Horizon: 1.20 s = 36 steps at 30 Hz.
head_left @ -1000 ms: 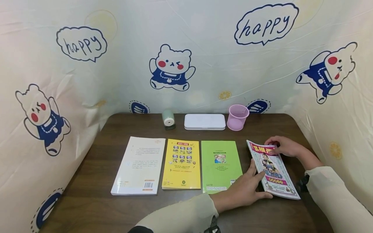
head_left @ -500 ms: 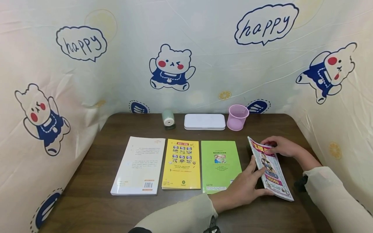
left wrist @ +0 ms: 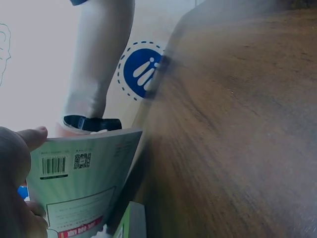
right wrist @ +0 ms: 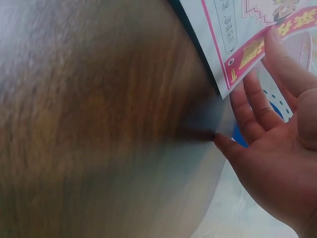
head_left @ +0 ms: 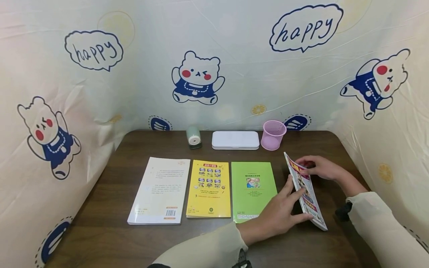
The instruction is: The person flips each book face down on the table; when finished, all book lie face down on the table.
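Note:
At the right of the table, a thin comic-style book (head_left: 307, 193) with a pink title band stands tilted on its long left edge. The left hand (head_left: 273, 216) grips this left side, fingers and thumb spread along it. In the left wrist view the book's pale green back cover (left wrist: 79, 183) shows a barcode, with the left fingertips at its edge. The right hand (head_left: 322, 168) pinches the upper part, thumb on the front cover and fingers behind it. In the right wrist view its little finger sticks out below the book's corner (right wrist: 230, 82).
To the left lie a green book (head_left: 253, 199), a yellow book (head_left: 209, 190) and a white book (head_left: 159, 190) in a row. Behind them stand a green pencil sharpener (head_left: 193, 136), a white case (head_left: 235, 140) and a purple cup (head_left: 273, 136). Printed cloth (head_left: 134, 74) surrounds the table.
The book's right side has been raised from nearly flat to steeply tilted, its lower right corner swinging left. The right hand has moved slightly left with it; the left hand has shifted a little left.

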Available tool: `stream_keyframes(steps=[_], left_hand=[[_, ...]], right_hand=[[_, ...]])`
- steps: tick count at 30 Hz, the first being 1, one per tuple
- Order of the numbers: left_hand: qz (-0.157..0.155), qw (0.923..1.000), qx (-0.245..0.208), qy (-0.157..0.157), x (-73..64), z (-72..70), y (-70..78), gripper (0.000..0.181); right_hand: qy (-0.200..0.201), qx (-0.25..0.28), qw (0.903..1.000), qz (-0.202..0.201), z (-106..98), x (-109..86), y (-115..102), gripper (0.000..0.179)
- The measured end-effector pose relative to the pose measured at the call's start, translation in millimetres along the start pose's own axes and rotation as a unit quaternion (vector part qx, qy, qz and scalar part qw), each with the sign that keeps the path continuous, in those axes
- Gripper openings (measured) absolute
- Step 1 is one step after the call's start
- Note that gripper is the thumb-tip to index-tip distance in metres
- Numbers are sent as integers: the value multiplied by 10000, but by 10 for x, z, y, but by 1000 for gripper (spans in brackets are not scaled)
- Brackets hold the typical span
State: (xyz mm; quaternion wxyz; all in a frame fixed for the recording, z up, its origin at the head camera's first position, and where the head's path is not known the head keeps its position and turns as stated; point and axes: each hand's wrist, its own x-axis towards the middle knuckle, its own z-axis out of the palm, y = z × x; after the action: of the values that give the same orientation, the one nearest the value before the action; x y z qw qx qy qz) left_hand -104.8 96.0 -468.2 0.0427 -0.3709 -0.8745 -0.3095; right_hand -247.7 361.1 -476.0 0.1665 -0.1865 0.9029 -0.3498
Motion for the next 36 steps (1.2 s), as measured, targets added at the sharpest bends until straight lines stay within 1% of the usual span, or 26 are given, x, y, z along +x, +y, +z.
stream_keyframes(steps=[5,13,20,24,30,36], left_hand=[[84,9999,-34,87,-9,-45,2,74],[361,9989,-130,267,-27,-102,-3,73],[515,9979,-105,378,-28,-144,5,67],[518,9979,-125,374,-22,-168,5,66],[486,9982,-95,324,-6,-196,-2,65],[579,9977,-121,319,17,-234,-11,63]], right_hand=[[85,248,9994,-242,18,8,-43,46],[201,382,9981,-432,26,35,-175,51],[246,757,9942,-718,46,84,-266,51],[231,979,9927,-667,46,91,-308,52],[135,1520,9871,-479,29,88,-388,54],[160,1655,9850,-458,1,94,-459,54]])
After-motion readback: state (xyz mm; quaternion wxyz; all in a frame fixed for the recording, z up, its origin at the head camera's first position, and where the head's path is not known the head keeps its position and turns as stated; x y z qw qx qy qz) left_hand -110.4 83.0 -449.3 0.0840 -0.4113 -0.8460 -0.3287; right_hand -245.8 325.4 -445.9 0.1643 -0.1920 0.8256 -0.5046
